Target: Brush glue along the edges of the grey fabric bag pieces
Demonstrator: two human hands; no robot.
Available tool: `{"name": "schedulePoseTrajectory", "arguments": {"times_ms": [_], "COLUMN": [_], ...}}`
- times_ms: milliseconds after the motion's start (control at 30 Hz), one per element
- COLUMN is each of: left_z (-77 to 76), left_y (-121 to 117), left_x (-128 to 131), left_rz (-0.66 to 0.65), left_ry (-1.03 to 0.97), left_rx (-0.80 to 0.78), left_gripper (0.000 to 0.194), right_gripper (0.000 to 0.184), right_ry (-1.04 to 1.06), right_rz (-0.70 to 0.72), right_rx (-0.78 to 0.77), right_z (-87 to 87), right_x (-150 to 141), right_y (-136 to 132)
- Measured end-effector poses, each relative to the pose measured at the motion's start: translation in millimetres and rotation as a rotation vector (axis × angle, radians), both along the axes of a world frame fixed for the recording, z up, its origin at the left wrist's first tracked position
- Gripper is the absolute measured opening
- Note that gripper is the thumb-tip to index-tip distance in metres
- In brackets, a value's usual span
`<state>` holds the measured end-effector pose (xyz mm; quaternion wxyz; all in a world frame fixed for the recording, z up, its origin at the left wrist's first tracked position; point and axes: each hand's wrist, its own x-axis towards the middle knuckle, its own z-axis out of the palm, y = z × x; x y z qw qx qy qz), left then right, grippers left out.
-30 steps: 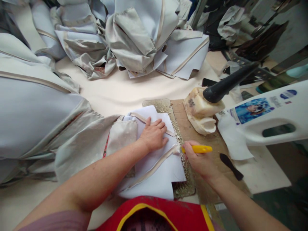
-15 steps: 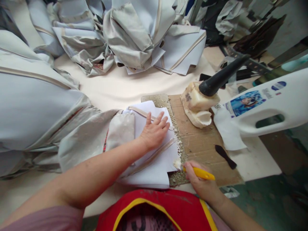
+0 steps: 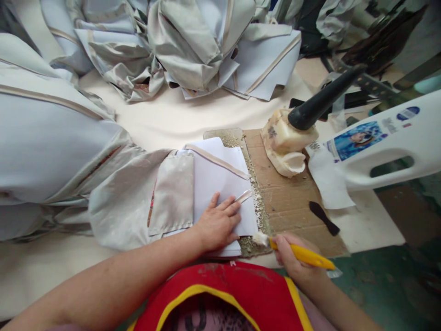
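My left hand (image 3: 220, 224) lies flat with spread fingers on a white fabric piece (image 3: 220, 177) that has beige strips and a silvery-grey flap. In my right hand (image 3: 296, 259) is a yellow-handled brush (image 3: 312, 255). Its pale bristles are at the lower right corner of the white piece, over a board (image 3: 255, 248) crusted with dried crumbs. I cannot tell whether the bristles touch the fabric. A glue-coated container (image 3: 287, 135) with a black spout-like part stands on cardboard (image 3: 280, 197) beyond my right hand.
A dark flat tool (image 3: 324, 218) lies on the cardboard's right side. A large white jug (image 3: 389, 142) lies tilted at the right. Piles of white and grey sewn pieces (image 3: 186, 46) fill the back and left of the table.
My left hand has slid down the white piece toward me, uncovering the upper strip. My right hand and the brush have moved slightly right and nearer to me.
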<state>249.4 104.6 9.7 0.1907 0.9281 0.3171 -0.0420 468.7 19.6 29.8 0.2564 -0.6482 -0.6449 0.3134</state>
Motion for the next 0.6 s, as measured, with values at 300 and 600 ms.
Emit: {"name": "schedulePoseTrajectory", "arguments": {"times_ms": [300, 600], "left_z": [-0.5, -1.5], "left_y": [-2, -1], "left_x": [-1, 0], "left_rz": [0.029, 0.034], "left_ry": [-0.031, -0.031], "left_rx": [-0.027, -0.017], "left_gripper": [0.041, 0.04], "right_gripper": [0.031, 0.033], "right_ry": [0.138, 0.037], "right_rz": [-0.082, -0.029], "right_rx": [0.028, 0.086], "right_z": [-21.4, -19.9], "right_x": [-10, -13], "right_y": [89, 104]}}
